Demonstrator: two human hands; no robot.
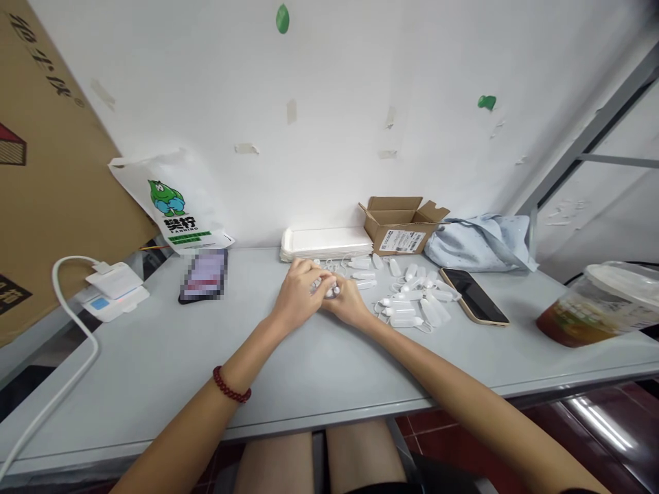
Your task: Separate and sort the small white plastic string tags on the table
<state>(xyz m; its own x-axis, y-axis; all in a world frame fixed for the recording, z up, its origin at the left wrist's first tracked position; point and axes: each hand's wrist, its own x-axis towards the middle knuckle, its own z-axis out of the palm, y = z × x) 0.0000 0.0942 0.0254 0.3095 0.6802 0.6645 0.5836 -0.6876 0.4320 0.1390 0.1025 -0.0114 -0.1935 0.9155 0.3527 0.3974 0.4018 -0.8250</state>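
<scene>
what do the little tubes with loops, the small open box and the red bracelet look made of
Little tubes: probably plastic, smooth and frosted, as they look whitish and partly see-through.
Small open box: cardboard, matte brown, with stiff folded flaps.
Red bracelet: round, dark red beads; wood, plastic or stone, I can't tell which.

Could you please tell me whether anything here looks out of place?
Slightly: the translucent white pieces beside the black-screened phone lie in a loose jumble, and stray tape scraps mar the white wall. I see no spill.
</scene>
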